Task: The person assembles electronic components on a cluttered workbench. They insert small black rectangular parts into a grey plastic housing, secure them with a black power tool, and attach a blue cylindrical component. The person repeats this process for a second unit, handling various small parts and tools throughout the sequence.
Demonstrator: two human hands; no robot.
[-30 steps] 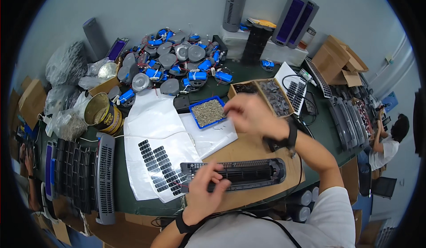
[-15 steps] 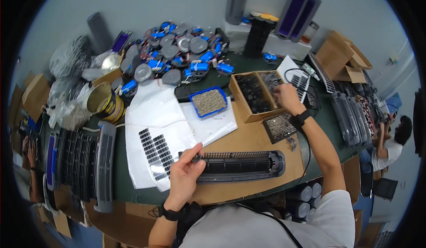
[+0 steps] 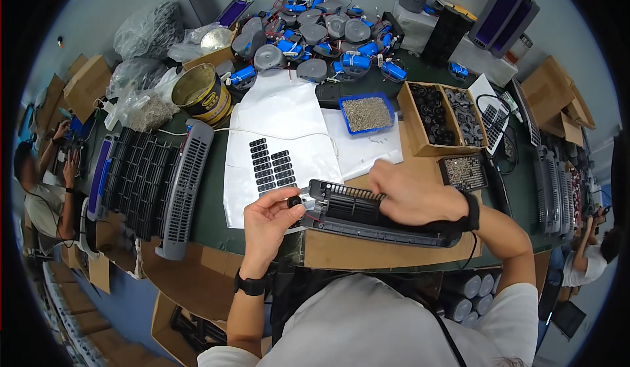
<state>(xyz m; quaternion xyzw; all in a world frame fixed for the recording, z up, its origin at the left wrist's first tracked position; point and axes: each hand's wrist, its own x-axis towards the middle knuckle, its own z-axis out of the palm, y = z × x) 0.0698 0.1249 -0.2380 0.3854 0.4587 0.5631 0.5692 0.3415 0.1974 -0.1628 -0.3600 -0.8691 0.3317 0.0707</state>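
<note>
In front of me a long dark grey slotted plastic housing [image 3: 348,224] lies tilted, its left end a little farther from me. My left hand [image 3: 270,221] pinches a small round black part [image 3: 294,202] at that left end, between thumb and forefinger. A short red wire [image 3: 314,219] shows beside it inside the housing. My right hand [image 3: 417,200] is above the housing's middle, its fingers curled and closed. What they hold, if anything, is hidden. The right hand covers part of the slotted edge.
A divided wooden box [image 3: 420,149] of small black and grey parts stands beyond my right hand. Nearby are a blue tray [image 3: 388,127] and a dark tray [image 3: 482,182] of small metal pieces. Battery-and-motor parts [image 3: 312,34] are heaped at the back. Grey grilles [image 3: 187,190] stand left.
My right hand has come from the divided box to above the housing. The housing's left end has swung away from me. The whole view has shifted.
</note>
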